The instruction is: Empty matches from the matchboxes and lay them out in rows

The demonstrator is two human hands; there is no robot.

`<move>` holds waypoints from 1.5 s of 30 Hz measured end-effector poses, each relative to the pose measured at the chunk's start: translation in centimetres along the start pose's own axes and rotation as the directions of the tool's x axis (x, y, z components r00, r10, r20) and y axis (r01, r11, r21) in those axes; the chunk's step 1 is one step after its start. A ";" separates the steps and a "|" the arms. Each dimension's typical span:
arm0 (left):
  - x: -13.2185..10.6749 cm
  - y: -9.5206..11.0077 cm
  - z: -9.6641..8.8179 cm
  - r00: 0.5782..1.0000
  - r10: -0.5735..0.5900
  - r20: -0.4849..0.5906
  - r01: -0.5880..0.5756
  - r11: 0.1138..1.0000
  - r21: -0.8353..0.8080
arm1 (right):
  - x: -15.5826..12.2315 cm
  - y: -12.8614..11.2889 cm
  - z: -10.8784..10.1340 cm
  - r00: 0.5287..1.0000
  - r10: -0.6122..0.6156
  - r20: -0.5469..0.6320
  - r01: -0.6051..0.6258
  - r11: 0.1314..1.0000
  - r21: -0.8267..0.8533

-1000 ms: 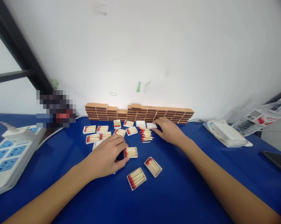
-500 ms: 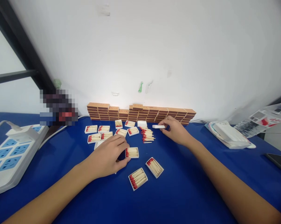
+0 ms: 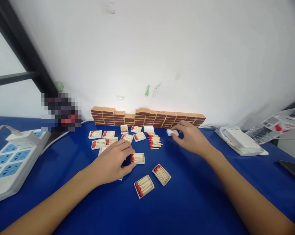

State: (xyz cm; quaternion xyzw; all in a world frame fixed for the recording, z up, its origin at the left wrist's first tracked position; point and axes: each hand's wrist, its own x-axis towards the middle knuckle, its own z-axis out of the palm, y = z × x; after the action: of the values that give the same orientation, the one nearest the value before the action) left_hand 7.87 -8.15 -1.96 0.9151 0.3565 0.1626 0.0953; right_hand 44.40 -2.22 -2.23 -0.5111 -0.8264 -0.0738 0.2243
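Observation:
My left hand (image 3: 113, 162) curls over the table, its thumb and a finger at the left end of a white matchbox tray (image 3: 138, 158) filled with red-headed matches. White edges of other trays peek out beneath this hand. Farther right, my right hand (image 3: 192, 137) pinches a small white matchbox tray (image 3: 172, 133); its contents cannot be made out. Between the hands, loose matches (image 3: 154, 141) lie in a pile, heads to the left, just below a plain white tray (image 3: 148, 129). Two filled trays, one tilted (image 3: 161, 175) and another nearer me (image 3: 144, 186), rest in front.
Stacked brown matchboxes (image 3: 162, 119) form a low row against the white wall. Several filled trays (image 3: 108, 134) sit behind my left hand. A power strip (image 3: 12, 163) is at the left; a paper pile (image 3: 240, 140), plastic bottle (image 3: 274, 125) and dark phone (image 3: 293, 170) are at the right.
My right hand has moved slightly right with the white tray, which has turned from edge-on to showing a broader face. My left hand has stayed nearly still.

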 end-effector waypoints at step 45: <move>-0.5 -2.6 -1.4 0.998 -0.036 -0.054 0.044 0.989 0.142 | 3.8 -12.5 3.4 0.918 -0.322 0.231 0.271 0.936 0.227</move>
State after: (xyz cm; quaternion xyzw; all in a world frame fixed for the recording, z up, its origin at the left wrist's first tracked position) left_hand 5.44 -6.54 -1.53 0.9078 0.3878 0.1582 0.0235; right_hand 30.98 -3.79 -2.18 -0.3610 -0.9202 0.0412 0.1459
